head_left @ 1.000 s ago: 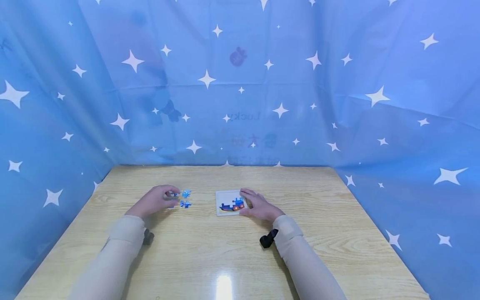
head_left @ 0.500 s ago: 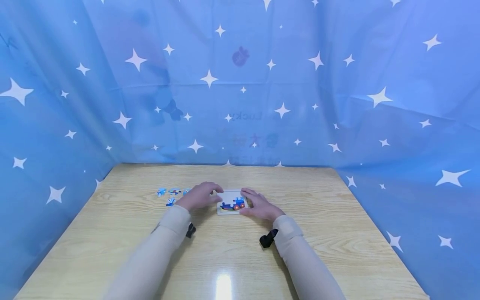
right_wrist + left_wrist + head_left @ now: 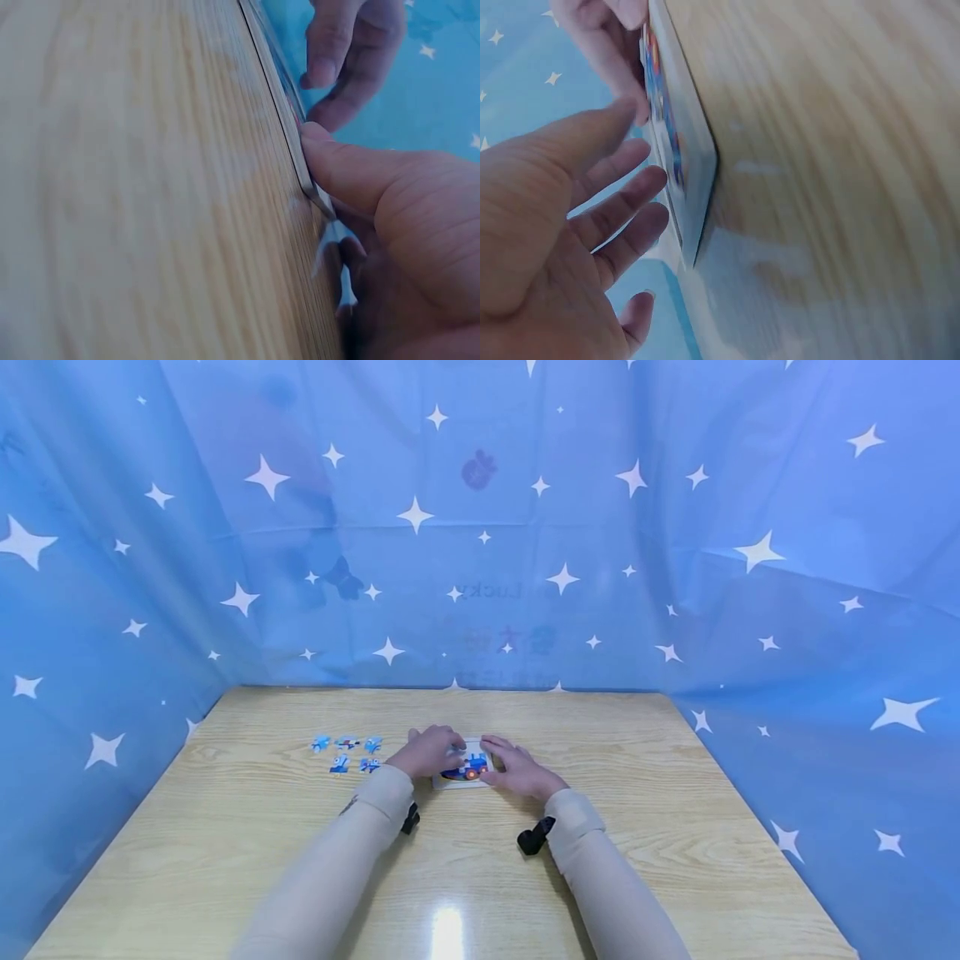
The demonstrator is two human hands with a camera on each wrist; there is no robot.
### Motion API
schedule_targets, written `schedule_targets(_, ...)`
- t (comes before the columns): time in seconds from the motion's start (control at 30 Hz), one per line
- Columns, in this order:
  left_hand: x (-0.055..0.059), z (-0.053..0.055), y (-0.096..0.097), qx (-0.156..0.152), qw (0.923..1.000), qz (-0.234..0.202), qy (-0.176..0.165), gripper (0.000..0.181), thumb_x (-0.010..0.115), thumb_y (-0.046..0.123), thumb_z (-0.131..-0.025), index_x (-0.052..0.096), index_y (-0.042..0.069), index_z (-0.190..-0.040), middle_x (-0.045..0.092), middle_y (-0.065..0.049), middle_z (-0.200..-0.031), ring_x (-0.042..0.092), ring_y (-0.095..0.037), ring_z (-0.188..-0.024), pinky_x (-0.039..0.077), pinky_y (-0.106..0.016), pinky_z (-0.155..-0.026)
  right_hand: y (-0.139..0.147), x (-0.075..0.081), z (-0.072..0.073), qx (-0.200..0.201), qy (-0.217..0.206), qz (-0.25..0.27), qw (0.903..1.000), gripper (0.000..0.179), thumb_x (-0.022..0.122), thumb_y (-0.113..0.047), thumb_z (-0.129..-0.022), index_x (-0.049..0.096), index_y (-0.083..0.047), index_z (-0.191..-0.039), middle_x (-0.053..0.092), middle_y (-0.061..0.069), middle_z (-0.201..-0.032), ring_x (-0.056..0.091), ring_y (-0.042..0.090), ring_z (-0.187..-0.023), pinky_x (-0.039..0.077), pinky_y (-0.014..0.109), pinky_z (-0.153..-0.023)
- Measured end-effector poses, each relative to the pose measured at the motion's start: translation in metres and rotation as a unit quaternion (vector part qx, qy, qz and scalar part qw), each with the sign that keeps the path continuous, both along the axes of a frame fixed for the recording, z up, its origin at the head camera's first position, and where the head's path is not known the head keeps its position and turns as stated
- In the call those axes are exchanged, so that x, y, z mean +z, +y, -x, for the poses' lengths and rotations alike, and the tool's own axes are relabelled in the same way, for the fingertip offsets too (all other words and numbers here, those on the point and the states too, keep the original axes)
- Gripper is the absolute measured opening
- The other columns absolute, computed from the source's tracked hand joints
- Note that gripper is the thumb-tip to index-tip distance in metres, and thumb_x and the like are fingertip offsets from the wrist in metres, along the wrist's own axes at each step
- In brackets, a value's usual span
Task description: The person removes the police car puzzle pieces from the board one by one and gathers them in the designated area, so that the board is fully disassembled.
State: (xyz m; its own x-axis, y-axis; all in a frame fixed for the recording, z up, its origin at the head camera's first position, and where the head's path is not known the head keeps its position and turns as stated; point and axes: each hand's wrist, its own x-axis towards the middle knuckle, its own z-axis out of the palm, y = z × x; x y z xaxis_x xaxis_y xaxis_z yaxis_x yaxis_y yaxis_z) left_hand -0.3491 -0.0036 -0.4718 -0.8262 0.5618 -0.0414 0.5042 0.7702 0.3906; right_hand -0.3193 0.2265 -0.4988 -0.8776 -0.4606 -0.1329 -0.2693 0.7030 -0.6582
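In the head view a small white-rimmed jigsaw board (image 3: pixel 441 786) lies flat on the table, bearing part of a blue train picture with orange wheels. My right hand (image 3: pixel 519 772) grips its right end, thumb on the near side and fingers on the far side. Over the left part of the board is my left hand (image 3: pixel 432 752), thumb and forefinger close together. It appears to pinch a small puzzle piece, mostly hidden by the fingers. From the left wrist view, the other fingers (image 3: pixel 622 206) spread loosely beside the board's edge (image 3: pixel 699 176).
Several loose blue puzzle pieces, among them one piece (image 3: pixel 339 764) nearer me and another piece (image 3: pixel 320 743) at the far left, lie left of the board. Wooden tabletop (image 3: pixel 465 860) surrounds everything. A blue star-patterned curtain (image 3: pixel 480 560) stands behind and at both sides.
My left hand has moved right, from the loose pieces to above the board's left part, uncovering the pieces on the table. The right hand keeps its grip on the board.
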Motion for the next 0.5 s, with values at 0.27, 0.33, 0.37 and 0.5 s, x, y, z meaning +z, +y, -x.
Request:
schedule_targets(0.27, 0.001, -0.002, 0.014, -0.014, 0.9999, 0.006, -0.002, 0.026, 0.070, 0.025, -0.098, 0.073, 0.013, -0.121, 0.065, -0.003, -0.120, 0.058, -0.027, -0.116, 0.039, -0.060, -0.102, -0.001, 0.001, -0.001, 0.011, 0.008, -0.001, 0.9999, 0.070, 0.057, -0.036, -0.105, 0.026, -0.009, -0.161, 0.016, 0.009, -0.169, 0.012, 0.032, -0.155, 0.001, 0.058, -0.122)
schedule_targets(0.33, 0.000, 0.000, 0.016, -0.012, 0.9999, 0.009, -0.001, 0.025, 0.071, 0.025, -0.097, 0.074, 0.013, -0.119, 0.065, -0.002, -0.118, 0.059, -0.025, -0.114, 0.041, -0.058, -0.101, -0.001, 0.002, -0.002, 0.012, 0.010, 0.002, 0.9999, 0.070, 0.057, -0.035, -0.105, 0.026, -0.008, -0.161, 0.016, 0.010, -0.168, 0.012, 0.033, -0.154, 0.001, 0.059, -0.121)
schedule_targets(0.37, 0.000, 0.000, 0.017, -0.010, 0.9999, 0.010, -0.002, 0.025, 0.071, 0.025, -0.097, 0.074, 0.013, -0.119, 0.065, -0.002, -0.117, 0.059, -0.025, -0.113, 0.041, -0.057, -0.101, -0.001, 0.002, -0.002, 0.013, 0.011, 0.000, 0.9999, 0.070, 0.056, -0.035, -0.105, 0.025, -0.008, -0.161, 0.016, 0.010, -0.168, 0.012, 0.032, -0.154, 0.002, 0.059, -0.121)
schedule_targets(0.5, 0.000, 0.002, 0.020, -0.006, 0.9999, 0.013, -0.008, 0.024, 0.072, 0.025, -0.097, 0.074, 0.013, -0.117, 0.065, -0.002, -0.116, 0.060, -0.024, -0.111, 0.043, -0.054, -0.100, 0.000, 0.002, -0.002, 0.014, 0.016, -0.010, 0.9997, 0.069, 0.056, -0.035, -0.105, 0.025, -0.008, -0.161, 0.016, 0.008, -0.168, 0.013, 0.030, -0.155, 0.003, 0.057, -0.122)
